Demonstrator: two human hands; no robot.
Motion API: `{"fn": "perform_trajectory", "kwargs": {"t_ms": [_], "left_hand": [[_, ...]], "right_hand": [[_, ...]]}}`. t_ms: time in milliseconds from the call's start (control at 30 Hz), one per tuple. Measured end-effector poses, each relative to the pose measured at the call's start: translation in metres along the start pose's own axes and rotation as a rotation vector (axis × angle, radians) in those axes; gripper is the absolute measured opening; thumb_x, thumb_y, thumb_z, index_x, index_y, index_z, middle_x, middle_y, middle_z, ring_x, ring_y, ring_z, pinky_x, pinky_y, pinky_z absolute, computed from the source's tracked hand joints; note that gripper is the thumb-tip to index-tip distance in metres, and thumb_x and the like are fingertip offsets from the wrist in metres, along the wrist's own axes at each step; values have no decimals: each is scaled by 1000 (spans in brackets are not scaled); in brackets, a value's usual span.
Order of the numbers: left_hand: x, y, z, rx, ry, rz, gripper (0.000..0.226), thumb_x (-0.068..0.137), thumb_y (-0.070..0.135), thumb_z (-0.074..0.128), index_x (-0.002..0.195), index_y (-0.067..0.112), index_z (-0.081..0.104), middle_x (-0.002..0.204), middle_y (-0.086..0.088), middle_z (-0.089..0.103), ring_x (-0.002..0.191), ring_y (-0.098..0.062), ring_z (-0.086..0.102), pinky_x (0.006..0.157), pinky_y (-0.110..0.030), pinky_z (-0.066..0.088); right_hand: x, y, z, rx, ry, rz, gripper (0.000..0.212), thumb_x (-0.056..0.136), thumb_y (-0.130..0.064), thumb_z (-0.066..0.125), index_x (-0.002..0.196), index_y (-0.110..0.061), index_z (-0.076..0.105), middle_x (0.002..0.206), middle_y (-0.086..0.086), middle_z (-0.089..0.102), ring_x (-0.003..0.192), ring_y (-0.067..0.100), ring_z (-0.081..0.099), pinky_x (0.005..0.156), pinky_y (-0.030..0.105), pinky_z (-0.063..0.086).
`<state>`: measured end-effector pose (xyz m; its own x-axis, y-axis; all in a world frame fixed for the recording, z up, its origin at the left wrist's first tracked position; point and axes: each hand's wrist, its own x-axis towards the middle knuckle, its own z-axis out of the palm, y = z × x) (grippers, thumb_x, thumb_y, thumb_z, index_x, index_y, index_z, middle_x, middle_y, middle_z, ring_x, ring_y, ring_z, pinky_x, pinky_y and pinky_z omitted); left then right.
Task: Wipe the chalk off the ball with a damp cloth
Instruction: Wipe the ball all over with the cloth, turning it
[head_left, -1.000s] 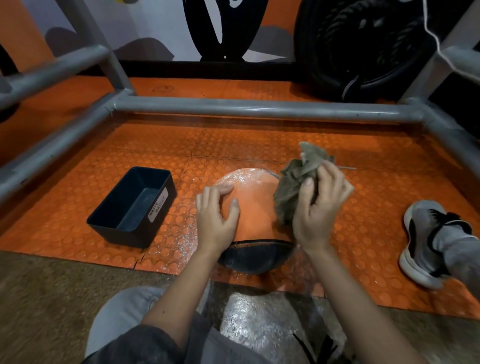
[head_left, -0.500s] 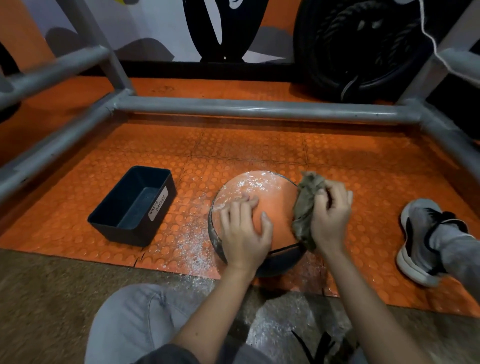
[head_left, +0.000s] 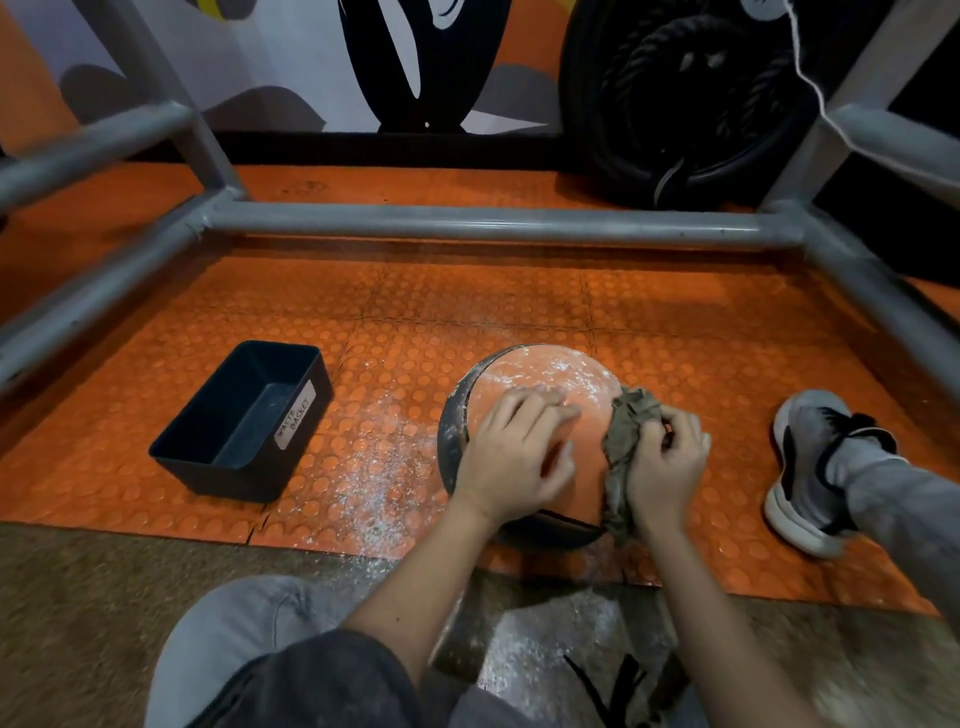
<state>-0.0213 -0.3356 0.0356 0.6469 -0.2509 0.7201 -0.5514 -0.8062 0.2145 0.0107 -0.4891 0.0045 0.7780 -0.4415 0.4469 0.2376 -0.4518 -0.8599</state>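
By the one ball (head_left: 545, 376) were one left hand (head_left: 511, 462), one right hand (head_left: 667, 465), one cloth (head_left: 626, 431), one bin (head_left: 244, 421), one shoe (head_left: 808, 467), perhaps one tyre (head_left: 685, 93).

One camera, worn on the person's head, gives the only view. It faces forward and steeply down at the mat (head_left: 467, 301) just ahead. The lens is wide, so the frame's side rails splay outward toward the near corners, while its bar (head_left: 467, 221) crosses the far side. Nearest, at the bottom edge, is a knee (head_left: 234, 639). Both forearms run up from there to the left hand (head_left: 511, 462) and right hand (head_left: 665, 467) at the ball (head_left: 540, 374), close to the lens and a little right of centre. The bin (head_left: 244, 421) lies left, a shoe (head_left: 800, 467) right. Farthest, along the top, stand the wall (head_left: 291, 52) and a tyre (head_left: 675, 88).
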Motion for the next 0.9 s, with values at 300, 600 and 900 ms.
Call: {"fn": "perform_trajectory", "kwargs": {"t_ms": [300, 600, 900], "left_hand": [[-17, -72, -41, -34, -88, -266, 37, 87, 34, 35, 113, 17, 54, 115, -3, 60, 110, -10, 43, 95, -29, 25], [-14, -60, -50, -332, 299, -1076, 14, 98, 28, 46, 106, 16, 44, 109, 0, 44, 100, -12, 42, 83, -24, 30], [-5, -23, -32, -304, 352, -1314, 29, 94, 38, 49, 118, 23, 42, 134, -2, 39, 131, -19, 31, 112, -41, 17]], "right_hand": [[-47, -20, 24, -118, -27, -615, 16, 79, -19, 50, 93, -12, 51, 99, 11, 54, 88, 26, 48, 79, 32, 34], [-59, -55, 41, 15, -198, -637, 13, 83, -16, 51, 94, -10, 55, 92, 15, 64, 88, 23, 50, 86, 22, 34], [-42, -66, 39, 3, -91, -491, 17, 83, -16, 50, 92, -5, 59, 92, 18, 62, 88, 27, 51, 87, 20, 30]]}}
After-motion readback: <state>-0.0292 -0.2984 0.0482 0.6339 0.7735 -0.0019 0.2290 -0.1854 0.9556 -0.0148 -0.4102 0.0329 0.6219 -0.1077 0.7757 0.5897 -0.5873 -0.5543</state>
